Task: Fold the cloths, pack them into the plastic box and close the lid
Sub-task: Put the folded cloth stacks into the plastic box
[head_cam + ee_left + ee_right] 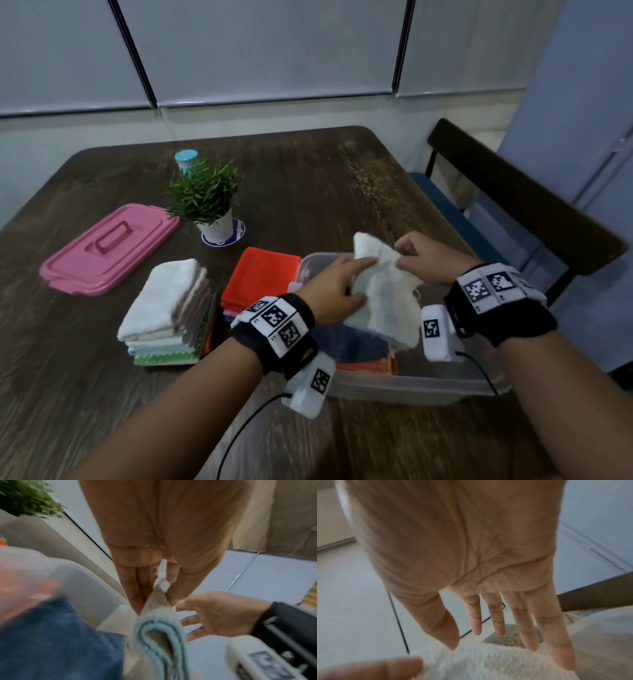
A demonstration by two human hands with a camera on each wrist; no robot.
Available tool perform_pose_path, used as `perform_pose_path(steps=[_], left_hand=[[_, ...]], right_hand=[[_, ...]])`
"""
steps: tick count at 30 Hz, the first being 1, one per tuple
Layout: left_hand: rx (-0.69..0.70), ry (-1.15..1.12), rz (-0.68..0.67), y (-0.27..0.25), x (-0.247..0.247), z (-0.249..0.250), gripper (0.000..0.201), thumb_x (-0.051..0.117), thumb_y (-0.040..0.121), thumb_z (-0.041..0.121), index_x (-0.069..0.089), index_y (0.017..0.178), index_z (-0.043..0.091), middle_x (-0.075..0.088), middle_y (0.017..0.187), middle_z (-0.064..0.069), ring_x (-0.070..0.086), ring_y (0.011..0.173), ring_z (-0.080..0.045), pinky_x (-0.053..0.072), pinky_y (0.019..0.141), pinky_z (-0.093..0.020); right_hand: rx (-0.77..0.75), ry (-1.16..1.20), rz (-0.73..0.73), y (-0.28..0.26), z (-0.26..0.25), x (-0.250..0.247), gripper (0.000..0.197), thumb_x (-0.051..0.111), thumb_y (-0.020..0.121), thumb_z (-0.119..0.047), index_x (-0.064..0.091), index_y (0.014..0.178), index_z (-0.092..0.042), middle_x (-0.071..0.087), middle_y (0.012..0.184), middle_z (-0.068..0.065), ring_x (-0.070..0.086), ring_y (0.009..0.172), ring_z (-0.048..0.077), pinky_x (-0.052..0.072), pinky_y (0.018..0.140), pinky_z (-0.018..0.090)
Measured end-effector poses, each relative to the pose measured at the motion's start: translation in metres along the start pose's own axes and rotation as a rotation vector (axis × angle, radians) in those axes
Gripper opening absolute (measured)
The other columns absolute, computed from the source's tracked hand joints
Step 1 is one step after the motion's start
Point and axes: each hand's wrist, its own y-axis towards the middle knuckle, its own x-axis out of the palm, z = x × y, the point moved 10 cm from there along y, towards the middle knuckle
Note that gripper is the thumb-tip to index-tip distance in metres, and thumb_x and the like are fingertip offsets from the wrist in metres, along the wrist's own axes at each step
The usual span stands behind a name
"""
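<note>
The left hand (332,291) pinches the white fluffy cloth (387,305) over the near-right clear plastic box (411,387); square edges with the straight-fingered right hand (424,260).

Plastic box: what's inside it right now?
A dark blue cloth and orange cloths along the near side. The white cloth the left hand pinches above the plastic box covers the rest.
</note>
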Motion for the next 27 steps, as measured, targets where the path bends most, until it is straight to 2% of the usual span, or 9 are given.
perform_pose_path(steps=[3,5,7,10,12,15,20,23,27], left_hand=[[-0.193,0.370,-0.159,-0.006,0.011,-0.041,0.057,0.054,0.092,0.015,0.038,0.145,0.025,0.047,0.132,-0.006,0.048,0.122,-0.025,0.034,0.100,-0.030],[-0.235,0.533,-0.207,-0.009,0.011,-0.053,0.050,0.052,0.092,0.018,0.043,0.141,0.030,0.053,0.127,0.000,0.046,0.123,-0.022,0.028,0.103,-0.039],[-0.244,0.604,-0.178,-0.008,0.003,-0.055,0.042,0.053,0.093,0.026,0.049,0.135,0.033,0.059,0.119,0.008,0.048,0.120,-0.018,0.022,0.100,-0.041],[-0.274,0.629,-0.179,-0.007,-0.005,-0.059,0.039,0.057,0.091,0.044,0.056,0.129,0.035,0.063,0.115,0.014,0.049,0.117,-0.016,0.022,0.102,-0.044],[-0.276,0.648,-0.186,-0.005,-0.008,-0.061,0.038,0.059,0.088,0.046,0.059,0.124,0.035,0.063,0.109,0.016,0.051,0.112,-0.015,0.023,0.099,-0.043],[-0.266,0.715,-0.228,-0.002,-0.009,-0.061,0.037,0.060,0.087,0.045,0.059,0.123,0.036,0.062,0.108,0.013,0.048,0.111,-0.017,0.022,0.097,-0.042],[-0.246,0.877,-0.255,0.003,-0.009,-0.062,0.039,0.063,0.083,0.049,0.062,0.120,0.036,0.058,0.112,0.009,0.039,0.120,-0.021,0.022,0.098,-0.045],[-0.232,1.003,-0.237,0.003,-0.014,-0.063,0.049,0.062,0.083,0.053,0.058,0.127,0.030,0.045,0.132,-0.001,0.033,0.125,-0.027,0.025,0.103,-0.048],[-0.234,0.965,-0.213,-0.001,-0.017,-0.073,0.057,0.060,0.084,0.055,0.051,0.135,0.029,0.034,0.143,0.002,0.029,0.129,-0.027,0.028,0.105,-0.047]], right_hand=[[-0.013,-0.163,-0.149,0.006,-0.007,0.038,0.038,0.054,0.094,-0.025,0.047,0.130,-0.020,0.051,0.134,0.005,0.053,0.116,0.022,0.043,0.096,0.031],[-0.039,-0.263,-0.242,0.007,-0.013,0.063,0.037,0.052,0.096,-0.022,0.049,0.134,-0.019,0.050,0.139,0.005,0.050,0.122,0.020,0.039,0.096,0.026],[-0.053,-0.309,-0.298,0.008,-0.015,0.079,0.036,0.053,0.096,-0.019,0.051,0.132,-0.019,0.050,0.139,0.003,0.050,0.122,0.019,0.039,0.091,0.025],[-0.016,-0.275,-0.323,0.011,-0.013,0.084,0.037,0.059,0.093,-0.018,0.052,0.130,-0.022,0.052,0.132,0.003,0.057,0.105,0.019,0.050,0.081,0.029],[0.014,-0.253,-0.330,0.012,-0.012,0.083,0.044,0.065,0.090,-0.020,0.049,0.131,-0.024,0.051,0.126,0.004,0.061,0.094,0.021,0.056,0.077,0.033],[0.013,-0.306,-0.335,0.013,-0.015,0.082,0.057,0.071,0.085,-0.025,0.045,0.136,-0.027,0.045,0.133,0.005,0.061,0.094,0.022,0.057,0.074,0.032],[-0.047,-0.429,-0.352,0.013,-0.021,0.089,0.069,0.072,0.083,-0.038,0.039,0.143,-0.026,0.038,0.145,0.003,0.049,0.122,0.022,0.043,0.099,0.032],[-0.056,-0.475,-0.365,0.012,-0.022,0.096,0.075,0.074,0.081,-0.039,0.036,0.145,-0.026,0.033,0.148,0.000,0.044,0.128,0.023,0.040,0.103,0.034],[-0.102,-0.593,-0.299,0.013,-0.031,0.096,0.074,0.071,0.084,-0.040,0.035,0.146,-0.026,0.030,0.149,0.001,0.032,0.135,0.027,0.036,0.108,0.042]])
